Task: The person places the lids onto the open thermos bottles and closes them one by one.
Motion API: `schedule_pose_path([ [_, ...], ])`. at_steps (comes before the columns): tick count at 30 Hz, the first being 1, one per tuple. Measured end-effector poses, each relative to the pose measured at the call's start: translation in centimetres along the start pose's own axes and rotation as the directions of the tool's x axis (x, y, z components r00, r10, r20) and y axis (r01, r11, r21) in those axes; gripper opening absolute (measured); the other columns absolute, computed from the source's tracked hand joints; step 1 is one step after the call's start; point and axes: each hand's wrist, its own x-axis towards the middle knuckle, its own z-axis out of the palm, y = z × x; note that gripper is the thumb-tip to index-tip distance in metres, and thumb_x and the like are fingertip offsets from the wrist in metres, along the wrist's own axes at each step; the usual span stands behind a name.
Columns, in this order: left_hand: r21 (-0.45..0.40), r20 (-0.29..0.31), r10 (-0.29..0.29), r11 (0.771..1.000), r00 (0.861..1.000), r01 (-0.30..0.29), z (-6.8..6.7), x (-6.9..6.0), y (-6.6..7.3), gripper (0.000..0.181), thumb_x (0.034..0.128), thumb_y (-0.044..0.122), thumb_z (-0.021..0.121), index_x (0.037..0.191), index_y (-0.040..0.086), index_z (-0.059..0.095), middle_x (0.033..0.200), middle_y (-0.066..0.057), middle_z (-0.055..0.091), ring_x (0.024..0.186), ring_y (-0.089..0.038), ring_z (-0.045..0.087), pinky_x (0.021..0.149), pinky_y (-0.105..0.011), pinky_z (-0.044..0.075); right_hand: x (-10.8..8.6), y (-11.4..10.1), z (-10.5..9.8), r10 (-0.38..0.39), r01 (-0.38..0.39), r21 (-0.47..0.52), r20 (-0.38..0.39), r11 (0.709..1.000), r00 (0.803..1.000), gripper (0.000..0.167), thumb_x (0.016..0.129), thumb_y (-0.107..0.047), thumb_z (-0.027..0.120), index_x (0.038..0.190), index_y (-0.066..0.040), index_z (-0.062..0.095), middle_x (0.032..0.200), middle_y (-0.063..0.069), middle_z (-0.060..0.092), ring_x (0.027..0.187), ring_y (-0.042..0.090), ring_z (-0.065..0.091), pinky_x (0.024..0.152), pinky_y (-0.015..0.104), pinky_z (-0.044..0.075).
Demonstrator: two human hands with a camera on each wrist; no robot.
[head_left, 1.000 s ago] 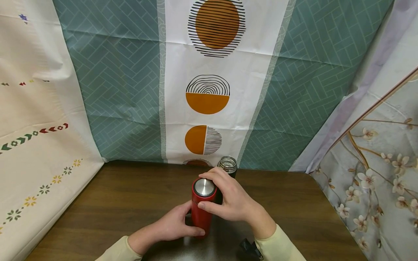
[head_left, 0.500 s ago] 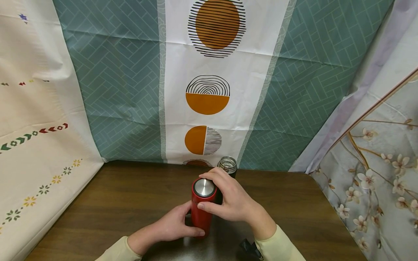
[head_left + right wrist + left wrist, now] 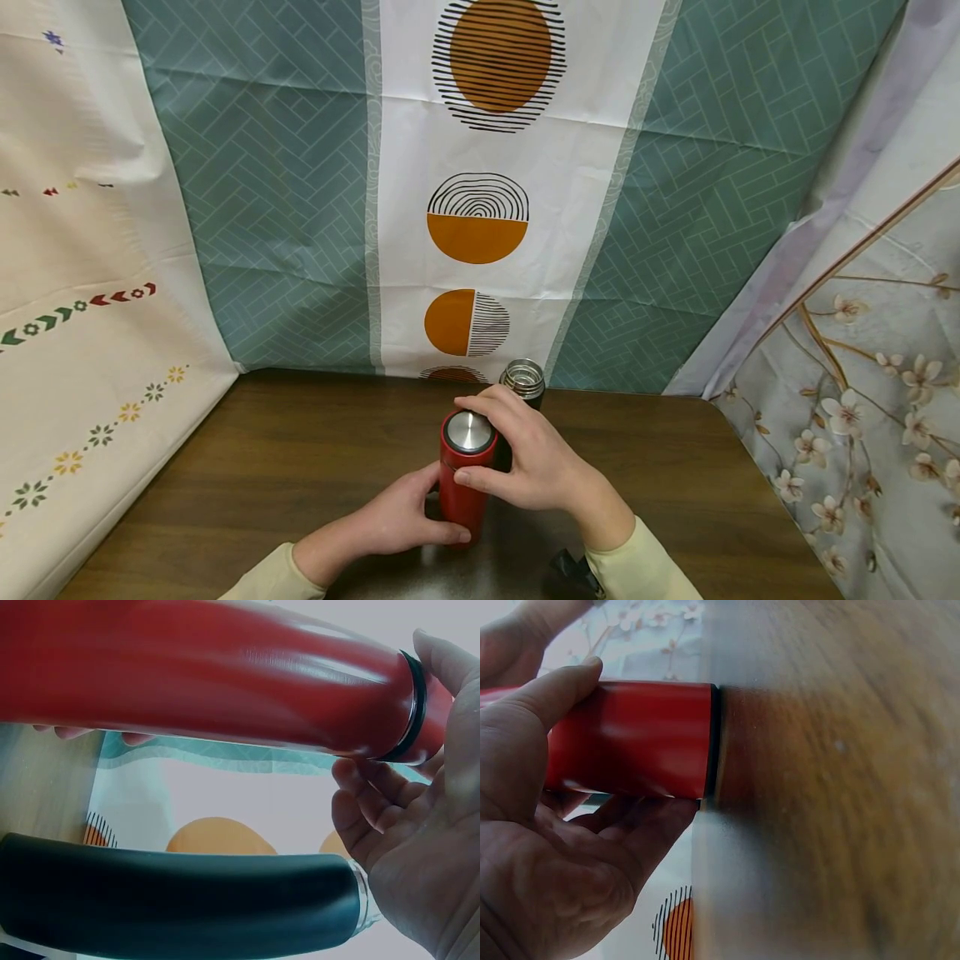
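Observation:
A red flask [image 3: 463, 492] with a silver-topped lid [image 3: 470, 431] stands upright on the table. Low on its body, the left hand [image 3: 401, 510] grips it, thumb in front and fingers behind; in the left wrist view the flask's dark base [image 3: 715, 742] meets the wood. The right hand [image 3: 536, 454] holds the lid end, thumb on one side and fingers on the other. Behind and to the right is a dark flask [image 3: 180, 900] with a bare metal neck [image 3: 522, 377], partly hidden by the right hand in the head view.
The wooden table [image 3: 315, 433] runs back to a green and white patterned cloth [image 3: 285, 208]. A black object [image 3: 570, 575] lies by the right sleeve at the near edge. Printed cloths [image 3: 862, 433] hang at both sides.

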Motion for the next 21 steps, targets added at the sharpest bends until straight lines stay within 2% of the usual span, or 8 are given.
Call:
schedule_pose_path([
  [15, -0.004, 0.001, 0.002, 1.000, 1.000, -0.002, 0.03, 0.02, -0.03, 0.066, 0.0946, 0.043, 0.090, 0.152, 0.033, 0.058, 0.140, 0.016, 0.069, 0.138, -0.019, 0.061, 0.114, -0.045, 0.050, -0.02, 0.03, -0.04, -0.027, 0.027, -0.001, 0.020, 1.000, 0.999, 0.069, 0.102, -0.042, 0.080, 0.161, -0.017, 0.054, 0.139, -0.002, 0.062, 0.124, 0.013, 0.062, 0.100, 0.033, 0.056],
  [21, -0.003, -0.001, -0.004, 1.000, 1.000, 0.004, 0.01, -0.03, -0.01, 0.065, 0.0944, 0.043, 0.090, 0.150, 0.032, 0.058, 0.139, 0.016, 0.069, 0.137, -0.018, 0.062, 0.114, -0.045, 0.050, 0.06, -0.01, -0.01, -0.016, 0.016, 0.009, 0.018, 1.000, 1.000, 0.066, 0.101, -0.040, 0.081, 0.158, -0.018, 0.056, 0.138, -0.003, 0.062, 0.122, 0.012, 0.062, 0.099, 0.033, 0.057],
])
